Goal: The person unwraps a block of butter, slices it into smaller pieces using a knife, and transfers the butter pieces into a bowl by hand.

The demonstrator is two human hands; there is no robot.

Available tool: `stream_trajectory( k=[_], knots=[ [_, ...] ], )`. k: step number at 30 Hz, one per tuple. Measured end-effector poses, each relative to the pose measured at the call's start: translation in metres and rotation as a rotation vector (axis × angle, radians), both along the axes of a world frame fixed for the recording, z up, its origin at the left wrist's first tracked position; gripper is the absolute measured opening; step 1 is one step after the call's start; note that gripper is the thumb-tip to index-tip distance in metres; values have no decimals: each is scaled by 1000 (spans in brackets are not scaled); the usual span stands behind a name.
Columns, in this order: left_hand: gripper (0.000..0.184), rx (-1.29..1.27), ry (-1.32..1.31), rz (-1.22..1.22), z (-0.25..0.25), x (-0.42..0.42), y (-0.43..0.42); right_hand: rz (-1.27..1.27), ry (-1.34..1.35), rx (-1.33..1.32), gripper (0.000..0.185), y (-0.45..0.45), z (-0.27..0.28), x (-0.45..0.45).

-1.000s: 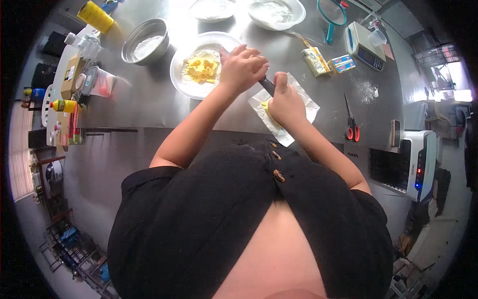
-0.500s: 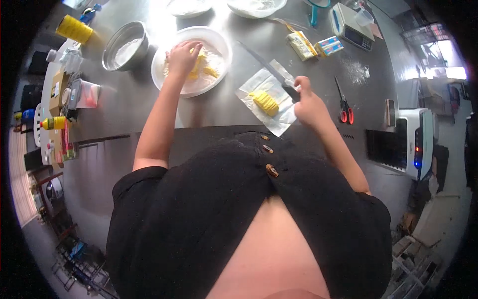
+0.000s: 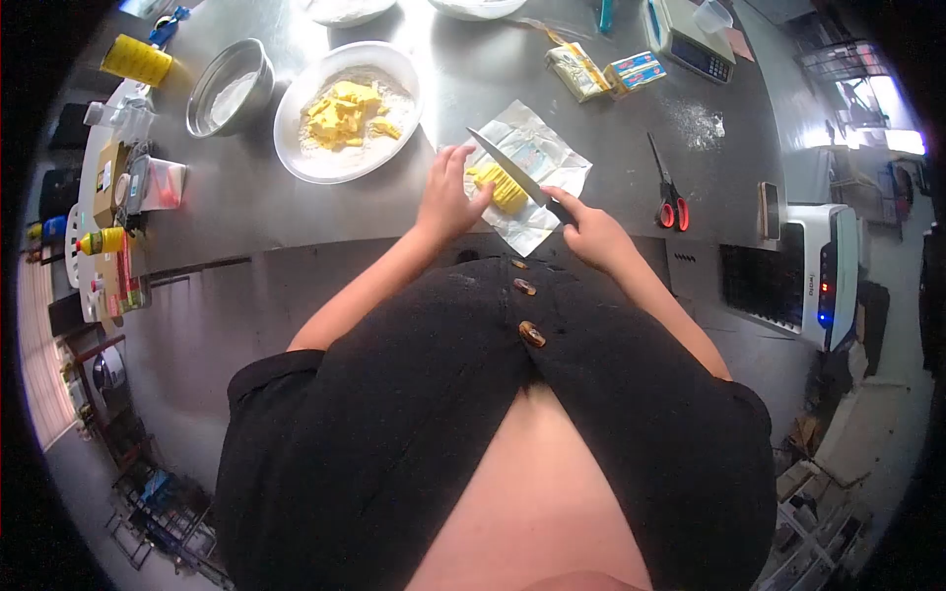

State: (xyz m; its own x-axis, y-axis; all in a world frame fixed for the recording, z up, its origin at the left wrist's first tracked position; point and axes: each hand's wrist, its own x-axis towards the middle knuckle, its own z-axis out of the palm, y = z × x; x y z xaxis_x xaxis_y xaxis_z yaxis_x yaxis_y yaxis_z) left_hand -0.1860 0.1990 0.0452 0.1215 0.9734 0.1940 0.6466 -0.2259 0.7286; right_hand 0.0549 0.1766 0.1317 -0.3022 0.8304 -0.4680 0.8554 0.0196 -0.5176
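Note:
My right hand [image 3: 594,234] is closed round the black handle of a knife [image 3: 514,167], whose blade slants over a sliced yellow block [image 3: 502,190]. That block lies on an unfolded white wrapper [image 3: 540,148]. At the block's left side is my left hand [image 3: 450,200], fingers apart, thumb close to the slices; whether it touches them is hard to tell. A white bowl [image 3: 286,148] to the left holds yellow pieces [image 3: 342,114] on white powder.
A metal bowl [image 3: 230,91] with powder stands at the left. Scissors [image 3: 671,194], two wrapped packs [image 3: 579,72] and a scale [image 3: 695,44] are at the right. A yellow roll [image 3: 136,61] and a plastic tub [image 3: 163,184] stand far left.
My left hand has left the white bowl and come to the yellow block. The knife, in my right hand, has moved over the block. The camera view has shifted a little.

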Motion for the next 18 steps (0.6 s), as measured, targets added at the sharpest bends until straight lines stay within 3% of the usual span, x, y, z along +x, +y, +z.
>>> stream_trajectory(
  k=[4,18],
  knots=[
    [86,-137,164,54,-25,24,-12,46,19,-28,65,3,2,3],
    [84,-44,222,129,-38,42,-22,145,-39,6,63,12,14,9]
  ],
)
